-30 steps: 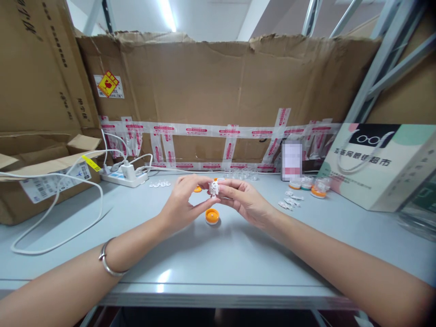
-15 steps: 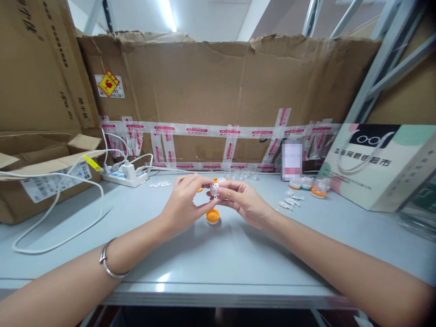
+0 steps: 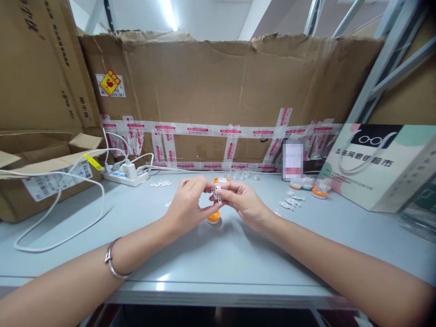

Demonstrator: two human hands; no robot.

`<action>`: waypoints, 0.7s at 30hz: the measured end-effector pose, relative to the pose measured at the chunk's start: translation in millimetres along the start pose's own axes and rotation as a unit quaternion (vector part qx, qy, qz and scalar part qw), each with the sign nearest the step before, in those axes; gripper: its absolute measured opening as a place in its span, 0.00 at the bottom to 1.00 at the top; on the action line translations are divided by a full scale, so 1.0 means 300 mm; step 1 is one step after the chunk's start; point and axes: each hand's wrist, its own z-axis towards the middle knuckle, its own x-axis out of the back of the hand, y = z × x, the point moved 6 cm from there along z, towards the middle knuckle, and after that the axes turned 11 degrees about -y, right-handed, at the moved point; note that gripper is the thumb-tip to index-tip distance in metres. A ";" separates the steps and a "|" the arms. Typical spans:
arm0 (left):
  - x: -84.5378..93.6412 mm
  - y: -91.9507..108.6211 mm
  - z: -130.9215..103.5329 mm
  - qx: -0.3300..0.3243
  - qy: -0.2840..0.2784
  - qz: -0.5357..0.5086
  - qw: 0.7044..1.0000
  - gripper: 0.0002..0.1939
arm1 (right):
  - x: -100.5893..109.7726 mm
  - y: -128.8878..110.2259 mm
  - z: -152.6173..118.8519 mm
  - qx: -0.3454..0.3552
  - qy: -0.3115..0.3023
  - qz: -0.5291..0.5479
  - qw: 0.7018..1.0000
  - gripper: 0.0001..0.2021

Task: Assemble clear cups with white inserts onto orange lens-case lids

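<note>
Between the fingertips of both hands is a small white perforated plastic piece [image 3: 216, 195], raised over the table. My left hand [image 3: 187, 200] is closed in a pinch on its left side, with thumb and forefinger meeting it. The thumb and fingers of my right hand [image 3: 243, 202] grip it from the right and cover part of it. Just below the fingertips an orange round cap [image 3: 214, 218] with a white base rests on the table. Behind the hands sits another orange and white round part [image 3: 222, 180], partly covered by fingers.
Flat white parts [image 3: 291, 200] lie to the right, and more white parts [image 3: 161, 183] at the left. Clear plastic pieces [image 3: 243, 173] stand at the back. Several round containers [image 3: 319, 191] are near a paper bag [image 3: 368, 168]. A power strip [image 3: 126, 176] trails white cables beside an open carton [image 3: 44, 181].
The white piece has tilted and sits slightly lower between my fingers. My left hand has shifted a little right, now partly covering the orange cap's top.
</note>
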 end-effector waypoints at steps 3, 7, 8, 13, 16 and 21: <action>0.002 -0.015 0.003 0.011 -0.017 -0.019 1.000 0.12 | 0.007 0.007 0.006 -0.007 -0.008 -0.002 1.000 0.10; -0.001 -0.070 0.005 0.063 -0.087 -0.088 0.990 0.18 | 0.060 0.021 0.019 -0.014 0.014 -0.052 0.998 0.09; -0.013 -0.086 0.003 0.076 -0.121 -0.101 0.984 0.19 | 0.078 0.025 0.022 -0.020 0.023 -0.071 0.997 0.09; -0.120 -0.137 -0.035 0.102 -0.306 -0.105 0.941 0.24 | 0.110 0.050 0.027 -0.061 0.004 -0.130 0.990 0.09; -0.154 -0.148 -0.044 0.104 -0.320 -0.111 0.935 0.20 | 0.093 0.063 0.025 -0.076 -0.034 -0.172 0.982 0.09; -0.152 -0.145 -0.039 0.106 -0.301 -0.109 0.941 0.17 | 0.066 0.080 0.023 -0.071 -0.095 -0.186 0.975 0.11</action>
